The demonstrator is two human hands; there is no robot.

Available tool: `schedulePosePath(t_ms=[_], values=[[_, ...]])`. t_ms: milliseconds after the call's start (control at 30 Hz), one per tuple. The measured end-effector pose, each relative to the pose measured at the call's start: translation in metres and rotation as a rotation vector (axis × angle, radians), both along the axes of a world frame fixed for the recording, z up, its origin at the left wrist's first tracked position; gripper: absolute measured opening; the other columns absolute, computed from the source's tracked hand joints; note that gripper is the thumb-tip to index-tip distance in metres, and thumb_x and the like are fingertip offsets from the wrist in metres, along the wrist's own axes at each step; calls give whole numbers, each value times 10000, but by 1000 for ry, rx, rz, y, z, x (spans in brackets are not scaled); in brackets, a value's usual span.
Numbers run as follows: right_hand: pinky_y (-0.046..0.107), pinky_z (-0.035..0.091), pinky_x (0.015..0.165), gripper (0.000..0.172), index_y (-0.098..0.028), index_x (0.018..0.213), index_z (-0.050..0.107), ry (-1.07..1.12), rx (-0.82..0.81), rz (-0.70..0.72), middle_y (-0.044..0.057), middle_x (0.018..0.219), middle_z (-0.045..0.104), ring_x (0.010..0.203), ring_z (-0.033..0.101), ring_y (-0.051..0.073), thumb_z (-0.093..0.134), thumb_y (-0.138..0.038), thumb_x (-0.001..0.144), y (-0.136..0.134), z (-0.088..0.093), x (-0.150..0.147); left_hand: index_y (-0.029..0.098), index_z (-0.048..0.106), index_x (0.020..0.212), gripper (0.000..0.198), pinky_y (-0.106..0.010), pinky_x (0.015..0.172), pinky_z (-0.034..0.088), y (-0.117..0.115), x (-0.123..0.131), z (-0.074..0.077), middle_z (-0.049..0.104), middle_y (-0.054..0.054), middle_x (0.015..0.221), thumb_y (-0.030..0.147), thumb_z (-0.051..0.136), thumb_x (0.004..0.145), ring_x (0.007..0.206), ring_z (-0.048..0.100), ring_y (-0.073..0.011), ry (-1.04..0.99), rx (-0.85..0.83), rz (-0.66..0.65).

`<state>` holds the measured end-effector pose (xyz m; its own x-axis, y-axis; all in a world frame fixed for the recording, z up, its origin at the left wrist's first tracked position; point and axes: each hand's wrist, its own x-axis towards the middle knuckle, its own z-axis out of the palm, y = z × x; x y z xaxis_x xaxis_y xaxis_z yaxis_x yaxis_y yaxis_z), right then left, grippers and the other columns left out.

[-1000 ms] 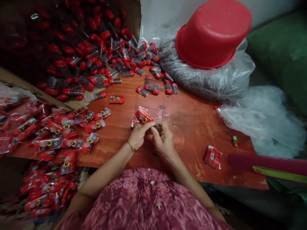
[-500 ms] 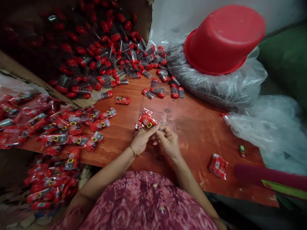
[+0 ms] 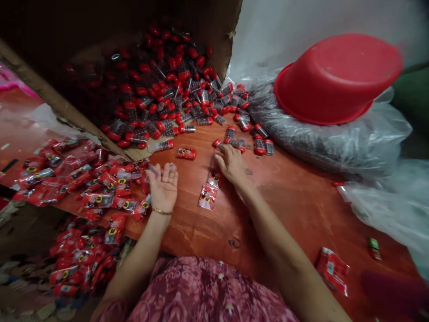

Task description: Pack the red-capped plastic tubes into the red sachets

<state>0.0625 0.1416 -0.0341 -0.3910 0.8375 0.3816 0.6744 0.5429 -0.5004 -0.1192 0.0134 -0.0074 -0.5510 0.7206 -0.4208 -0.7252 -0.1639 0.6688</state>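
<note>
- Reaches forward with the right hand (image 3: 231,163), palm down and fingers bent, to a small clear plastic tube (image 3: 237,143), red-capped and filled with dark pieces, lying on the orange-red wooden table (image 3: 187,228).
- Cannot tell if the right fingers are already closed on this tube or only touching; too blurred and partly hidden.
- Judging from size and material, probably light to lift, rather stiff in the wall, smooth, and so a little slippery and ready to roll.
- Best to pinch across the middle of the clear body, with thumb and two fingers; better not to pull by the cap, in case of coming loose.
- Probably not very fragile, but maybe possible to crack under hard squeezing.
- Stretches the right forearm long across the table, just beside two flat, shiny, red printed plastic packets (image 3: 208,197).
- Turns the left hand (image 3: 163,185) palm up, fingers spread and half curled, with nothing visible in the palm, at the edge of a heap of red filled packets (image 3: 123,184).
</note>
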Motion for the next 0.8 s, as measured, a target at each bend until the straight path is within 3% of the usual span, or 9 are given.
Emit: schedulePosePath(t_ms=[67, 167, 233, 333, 433, 533, 633, 800], values=[[427, 356, 927, 364, -121, 1173, 518, -121, 19, -14, 173, 1221, 541, 1080, 478, 284, 443, -313, 872, 20, -8, -7, 223, 623, 828, 567, -277, 850, 482, 4, -12, 2, 688, -57, 985, 742, 478, 651, 1042, 594, -170, 30, 52, 116], [400, 364, 901, 310, -122, 1102, 565, -174, 50, -37, 154, 1185, 573, 1031, 485, 265, 373, -258, 900, 28, -20, -12, 184, 647, 903, 655, -364, 900, 458, 15, -6, 2, 668, -120, 1048, 755, 468, 635, 1079, 577, -243, 273, 56, 20], [387, 371, 876, 295, -132, 1045, 581, -149, 74, -39, 139, 1131, 603, 977, 503, 247, 339, -233, 910, 25, -26, -9, 198, 649, 993, 540, -421, 983, 379, 30, 3, -3, 637, -124, 1137, 615, 599, 653, 1149, 528, -275, 686, 23, -127], [378, 379, 843, 257, -140, 1004, 569, -105, 93, -16, 133, 1061, 625, 916, 532, 228, 347, -208, 896, 18, -31, -1, 218, 638, 1069, 488, -498, 1095, 136, 58, 6, -13, 475, -113, 1360, 395, 723, 622, 1340, 274, -320, 1428, -29, -383], [379, 379, 831, 215, -147, 976, 557, -82, 109, 12, 137, 1036, 628, 908, 549, 228, 386, -212, 863, 15, -33, 6, 176, 600, 1142, 464, -533, 1092, 46, 72, -4, -25, 460, -151, 1364, 315, 659, 703, 1340, 261, -335, 1802, -144, -569], [400, 371, 830, 209, -160, 959, 557, -55, 125, 15, 126, 1005, 632, 904, 554, 240, 411, -221, 824, 15, -36, 8, 174, 574, 1174, 392, -511, 1091, 90, 61, -16, -34, 522, -146, 1297, 260, 548, 792, 1291, 354, -301, 1907, -201, -643], [424, 358, 831, 223, -169, 949, 565, -37, 126, 17, 135, 996, 634, 892, 553, 253, 420, -224, 789, 17, -40, 9, 203, 589, 1145, 345, -478, 1087, 144, 34, -29, -37, 555, -121, 1253, 233, 516, 810, 1271, 386, -270, 1891, -173, -681], [421, 353, 798, 231, -185, 940, 576, -26, 97, -31, 181, 999, 634, 891, 536, 277, 454, -209, 746, 17, -43, 11, 231, 669, 987, 273, -453, 1063, 226, -19, -68, -31, 608, -114, 1165, 257, 629, 718, 1224, 443, -278, 1614, -64, -648]])
